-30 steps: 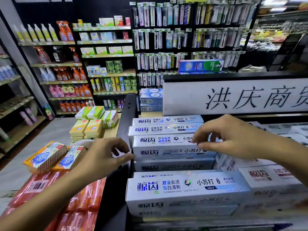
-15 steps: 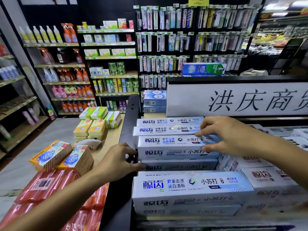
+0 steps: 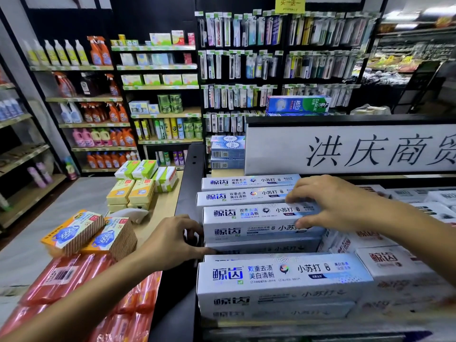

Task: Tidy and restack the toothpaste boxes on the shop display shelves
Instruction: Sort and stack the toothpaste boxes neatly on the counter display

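One toothpaste box [image 3: 251, 218], held endwise (left hand [image 3: 170, 240], right hand [image 3: 330, 201]).

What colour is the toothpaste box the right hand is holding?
The toothpaste box is white with blue writing; the head view, the only one, shows it clearly.

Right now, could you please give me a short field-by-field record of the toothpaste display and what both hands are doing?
Setting: shop display shelf under a white sign
Stock: white-and-blue toothpaste boxes lying lengthwise in stepped rows
Held item: middle toothpaste box
Right hand: pinches its right end, fingers on top, thumb on front
Left hand: grips its left end
Nearest: front toothpaste box, untouched
Right side: red-lettered boxes
Left side: yellow boxes
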`<state>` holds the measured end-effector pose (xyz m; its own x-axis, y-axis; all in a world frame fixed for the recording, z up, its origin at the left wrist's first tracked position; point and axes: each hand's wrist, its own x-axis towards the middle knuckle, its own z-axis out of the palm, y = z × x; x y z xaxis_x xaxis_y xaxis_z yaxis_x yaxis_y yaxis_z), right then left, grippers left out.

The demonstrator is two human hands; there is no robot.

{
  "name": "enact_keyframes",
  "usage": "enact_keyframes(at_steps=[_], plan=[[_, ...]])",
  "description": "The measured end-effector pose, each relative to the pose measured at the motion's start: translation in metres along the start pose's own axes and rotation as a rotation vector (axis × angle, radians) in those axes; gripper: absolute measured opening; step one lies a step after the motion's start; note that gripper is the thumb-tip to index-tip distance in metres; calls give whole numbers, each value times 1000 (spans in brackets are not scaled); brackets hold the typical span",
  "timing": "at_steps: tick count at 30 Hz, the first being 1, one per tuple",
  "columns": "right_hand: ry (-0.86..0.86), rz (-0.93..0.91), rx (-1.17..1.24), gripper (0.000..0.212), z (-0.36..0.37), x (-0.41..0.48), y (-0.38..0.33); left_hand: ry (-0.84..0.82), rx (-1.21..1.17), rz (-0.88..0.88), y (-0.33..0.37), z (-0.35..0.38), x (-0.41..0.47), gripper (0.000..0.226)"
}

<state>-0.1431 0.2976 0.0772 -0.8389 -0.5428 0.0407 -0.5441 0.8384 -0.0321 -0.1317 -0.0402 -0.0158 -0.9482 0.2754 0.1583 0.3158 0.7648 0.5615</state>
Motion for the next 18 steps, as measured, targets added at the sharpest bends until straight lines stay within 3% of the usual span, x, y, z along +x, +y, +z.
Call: enact_keyframes(at_steps=[7, 18], plan=[[-38, -13, -19, 57, -2, 0, -1, -13, -58, 88, -4, -3, -2, 34], [-37, -6, 25, 55, -3, -1, 0, -43, 63, 200, 0, -7, -3, 38]])
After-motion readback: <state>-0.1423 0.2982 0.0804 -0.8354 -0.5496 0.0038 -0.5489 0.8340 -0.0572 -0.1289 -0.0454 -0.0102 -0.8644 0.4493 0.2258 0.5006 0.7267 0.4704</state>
